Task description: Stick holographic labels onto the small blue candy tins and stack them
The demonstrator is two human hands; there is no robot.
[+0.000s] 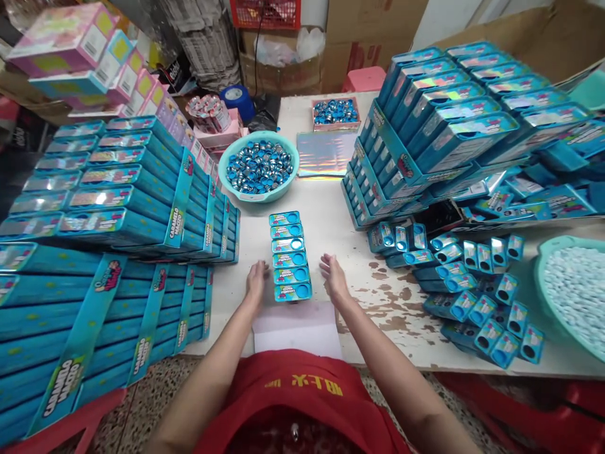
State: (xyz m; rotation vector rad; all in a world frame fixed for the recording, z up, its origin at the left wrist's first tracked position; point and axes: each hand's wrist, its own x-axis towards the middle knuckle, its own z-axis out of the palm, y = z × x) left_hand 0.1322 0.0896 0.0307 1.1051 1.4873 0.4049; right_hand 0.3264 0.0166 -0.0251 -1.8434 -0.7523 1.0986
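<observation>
Red apron point(307, 407) at near edge of table point(326, 205) | left hand point(256, 280), right hand point(334, 276) released, flanking blue boxes point(290, 259)

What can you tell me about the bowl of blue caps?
The bowl is pale turquoise, round and rimmed, apparently plastic. It stands upright on the worn white table, beyond the row of small boxes, holding many loose blue-and-silver caps. Neither the left hand nor the right hand touches it.

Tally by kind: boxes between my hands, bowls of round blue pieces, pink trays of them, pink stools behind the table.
Boxes: 6
Bowl of blue pieces: 1
Pink tray: 1
Pink stool: 1
Total: 9
</observation>
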